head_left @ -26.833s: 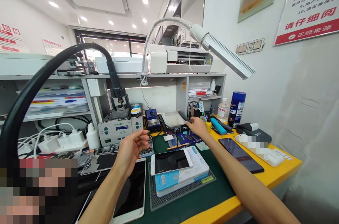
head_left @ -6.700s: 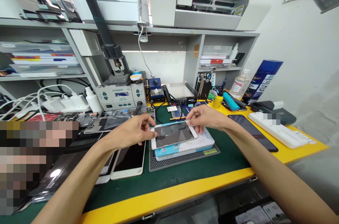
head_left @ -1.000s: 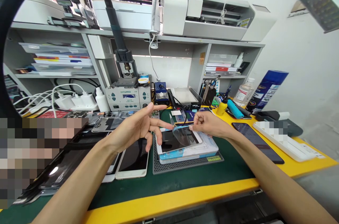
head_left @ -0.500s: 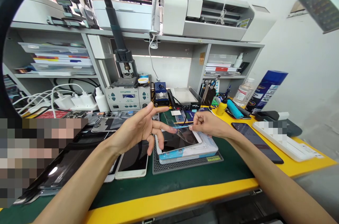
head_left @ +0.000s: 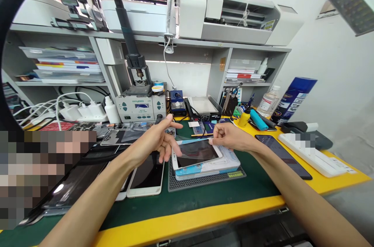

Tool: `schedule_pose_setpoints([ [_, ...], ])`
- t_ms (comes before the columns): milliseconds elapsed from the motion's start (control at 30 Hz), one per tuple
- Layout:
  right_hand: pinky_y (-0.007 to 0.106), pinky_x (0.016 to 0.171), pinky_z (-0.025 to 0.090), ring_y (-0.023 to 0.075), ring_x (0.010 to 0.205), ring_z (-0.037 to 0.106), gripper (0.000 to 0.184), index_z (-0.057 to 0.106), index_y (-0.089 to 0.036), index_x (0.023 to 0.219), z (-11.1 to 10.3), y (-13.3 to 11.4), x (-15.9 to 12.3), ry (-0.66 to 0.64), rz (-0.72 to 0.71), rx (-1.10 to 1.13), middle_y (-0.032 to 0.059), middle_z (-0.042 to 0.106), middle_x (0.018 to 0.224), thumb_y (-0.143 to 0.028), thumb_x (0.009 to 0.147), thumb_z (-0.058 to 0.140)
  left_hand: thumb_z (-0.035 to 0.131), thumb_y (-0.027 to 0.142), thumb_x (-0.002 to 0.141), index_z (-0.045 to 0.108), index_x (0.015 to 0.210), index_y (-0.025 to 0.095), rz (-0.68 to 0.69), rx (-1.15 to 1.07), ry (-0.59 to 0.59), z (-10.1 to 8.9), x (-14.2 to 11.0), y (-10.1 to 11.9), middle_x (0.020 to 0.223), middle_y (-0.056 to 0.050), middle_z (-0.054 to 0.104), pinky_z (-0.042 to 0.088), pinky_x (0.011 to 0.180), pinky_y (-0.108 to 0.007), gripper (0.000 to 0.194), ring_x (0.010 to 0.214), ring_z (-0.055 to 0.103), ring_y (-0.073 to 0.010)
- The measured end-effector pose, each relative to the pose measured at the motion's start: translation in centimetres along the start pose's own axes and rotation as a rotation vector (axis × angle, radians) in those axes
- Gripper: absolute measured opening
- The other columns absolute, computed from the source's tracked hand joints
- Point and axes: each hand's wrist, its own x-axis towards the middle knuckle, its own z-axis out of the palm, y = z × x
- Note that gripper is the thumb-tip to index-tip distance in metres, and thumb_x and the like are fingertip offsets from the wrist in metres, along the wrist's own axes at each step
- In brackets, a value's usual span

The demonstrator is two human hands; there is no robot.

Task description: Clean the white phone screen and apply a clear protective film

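Observation:
In the head view a white-framed tablet (head_left: 197,154) with a dark screen lies on a flat white and blue box (head_left: 228,163). Thumb and fingertips of my right hand (head_left: 229,136) are pinched together at its far right corner, on the edge of a thin clear film (head_left: 189,139). That film stretches leftward over the tablet's far edge; how much of it touches the glass I cannot tell. My left hand (head_left: 162,140) hovers by the tablet's left side, fingers apart and nothing in them. Left of the box is a second white-framed tablet (head_left: 147,177).
A grey perforated mat (head_left: 201,186) lies under the box on the green work mat (head_left: 210,206). Further dark screens (head_left: 78,179) lie to the left. At the right are a large phone (head_left: 282,155) and a white strip-shaped box (head_left: 312,155). A soldering station (head_left: 140,106) stands behind.
My left hand has drawn back leftward from over the tablet, uncovering more of its screen. The clear film shifted and now lies flatter near the far edge. My right hand stays put.

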Motion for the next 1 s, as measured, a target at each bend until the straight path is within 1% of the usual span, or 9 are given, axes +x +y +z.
schedule_pose_setpoints([
  [200, 0.019, 0.04, 0.033, 0.0079, 0.045, 0.042, 0.028, 0.05, -0.019, 0.072, -0.2, 0.1, -0.1, -0.042, -0.011, 0.008, -0.0063, 0.051, 0.053, -0.037, 0.074, 0.072, 0.032, 0.074, 0.088, 0.046, 0.134, 0.013, 0.006, 0.088, 0.065, -0.4, 0.2, -0.1, 0.065, -0.011, 0.072, 0.039, 0.041, -0.026, 0.078, 0.042, 0.051, -0.0167],
  [367, 0.02, 0.042, 0.031, 0.008, 0.046, 0.041, 0.028, 0.051, -0.019, 0.072, -0.5, 0.1, -0.3, -0.098, -0.039, 0.033, -0.0067, 0.05, 0.053, -0.036, 0.073, 0.073, 0.032, 0.075, 0.087, 0.048, 0.133, 0.013, 0.02, 0.137, 0.112, -0.7, 0.3, -0.5, 0.061, -0.009, 0.07, 0.037, 0.041, -0.025, 0.078, 0.04, 0.05, -0.0161],
  [567, 0.02, 0.045, 0.03, 0.0087, 0.05, 0.043, 0.027, 0.053, -0.018, 0.072, -0.8, 0.4, -0.5, -0.166, -0.087, 0.0, -0.0048, 0.053, 0.056, -0.037, 0.074, 0.072, 0.028, 0.075, 0.088, 0.049, 0.132, 0.013, 0.025, 0.155, 0.126, -0.7, 0.4, -0.8, 0.055, -0.007, 0.068, 0.036, 0.041, -0.025, 0.078, 0.038, 0.049, -0.0164],
  [667, 0.021, 0.048, 0.032, 0.0094, 0.053, 0.045, 0.028, 0.053, -0.018, 0.073, -1.1, 0.4, -0.6, -0.192, -0.1, -0.016, -0.0036, 0.055, 0.059, -0.038, 0.076, 0.072, 0.028, 0.073, 0.089, 0.049, 0.132, 0.013, 0.016, 0.187, 0.139, -0.7, 0.4, -0.7, 0.054, -0.006, 0.067, 0.036, 0.041, -0.025, 0.077, 0.038, 0.049, -0.0162],
  [800, 0.022, 0.051, 0.033, 0.01, 0.055, 0.046, 0.029, 0.052, -0.018, 0.073, -1.3, 0.2, -0.8, -0.239, -0.11, -0.018, -0.004, 0.054, 0.06, -0.038, 0.077, 0.072, 0.029, 0.071, 0.09, 0.049, 0.133, 0.012, 0.017, 0.257, 0.168, -0.7, 0.4, -0.8, 0.056, -0.007, 0.068, 0.038, 0.042, -0.026, 0.077, 0.04, 0.051, -0.0171],
  [1000, 0.022, 0.053, 0.034, 0.0101, 0.057, 0.046, 0.025, 0.051, -0.018, 0.073, -1.4, -0.2, -1.0, -0.309, -0.098, 0.01, -0.0046, 0.052, 0.061, -0.031, 0.076, 0.072, 0.028, 0.068, 0.091, 0.051, 0.132, 0.015, 0.013, 0.404, 0.241, -0.7, 0.3, -1.1, 0.055, -0.004, 0.068, 0.04, 0.044, -0.027, 0.071, 0.043, 0.053, -0.019],
])
